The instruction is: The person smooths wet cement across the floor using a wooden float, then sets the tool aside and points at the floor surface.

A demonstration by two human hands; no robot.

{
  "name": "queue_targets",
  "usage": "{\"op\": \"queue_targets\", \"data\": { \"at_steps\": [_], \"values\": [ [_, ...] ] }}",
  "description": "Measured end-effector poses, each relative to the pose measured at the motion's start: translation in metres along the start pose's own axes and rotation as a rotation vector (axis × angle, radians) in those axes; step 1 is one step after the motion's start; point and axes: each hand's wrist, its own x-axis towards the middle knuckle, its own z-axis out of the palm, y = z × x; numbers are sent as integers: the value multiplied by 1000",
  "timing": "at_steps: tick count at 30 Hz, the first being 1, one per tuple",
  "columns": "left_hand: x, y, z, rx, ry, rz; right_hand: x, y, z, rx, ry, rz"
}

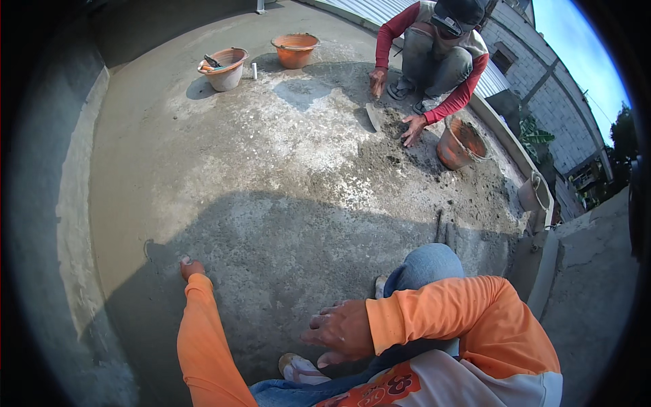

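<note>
My left hand [192, 267] is low over the grey concrete floor [244, 264] at the left, near a smoother, darker band of cement; its fingers are curled, and what they hold, if anything, is too small to make out. My right hand [337, 329] hangs in front of my bent legs with its fingers loosely apart and nothing visible in it. Two thin dark rod-like objects [441, 227] lie on the floor beyond my knee [424, 264].
A co-worker [437, 61] squats at top right with a trowel [373, 117] over loose wet mortar [390, 139]. Around are a bucket of tools [225, 78], an orange bucket [295, 57], a stained bucket [458, 149] and a grey container [531, 197]. Walls [47, 224] and a ledge [502, 119] edge the floor.
</note>
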Motion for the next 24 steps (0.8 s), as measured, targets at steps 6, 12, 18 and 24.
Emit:
{"op": "queue_targets", "data": {
  "at_steps": [6,12,18,24],
  "values": [
    [21,-13,-3,-17,-24,19,-1,-7,-7,7,-21,-4],
    [2,4,14,-31,-93,-45,-3,1,-3,16,3,25],
    [16,-10,14,-17,-80,-36,-1,0,0,17,-3,6],
    [47,-31,6,-68,-68,-27,-1,-4,1,20,39,-21]
  ]
}}
